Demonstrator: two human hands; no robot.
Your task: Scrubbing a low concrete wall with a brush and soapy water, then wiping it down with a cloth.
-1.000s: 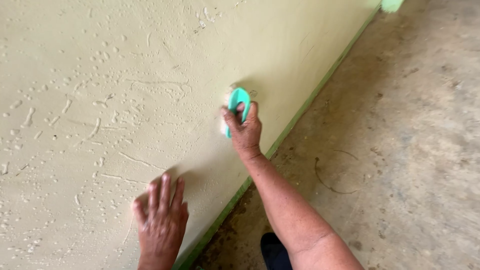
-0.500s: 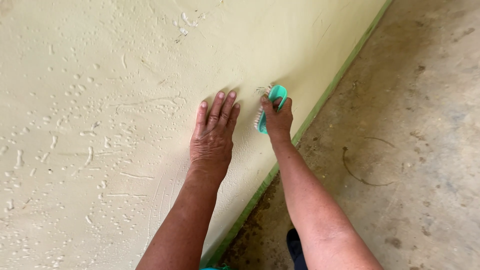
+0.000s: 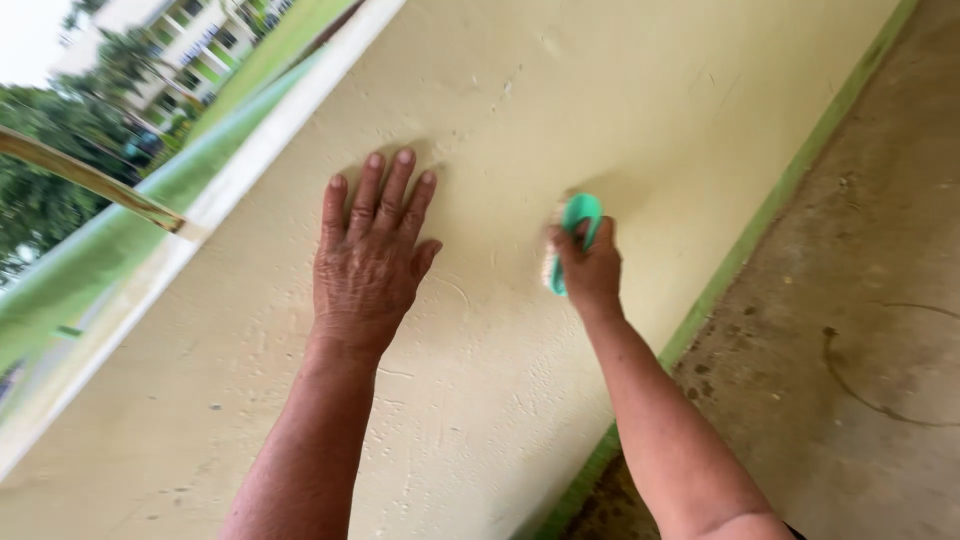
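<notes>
The right hand (image 3: 592, 268) is gripping a green brush (image 3: 573, 232) on the wall (image 3: 640, 110) at frame centre; the left hand (image 3: 368, 262) is pressing flat, fingers spread, below the wall's top edge.

head view, tilted, close on wall (image 3: 520, 400)

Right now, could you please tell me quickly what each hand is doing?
Left hand: open, palm flat against the cream wall, holding nothing.
Right hand: closed around a teal scrub brush, pressed against the wall.
</notes>
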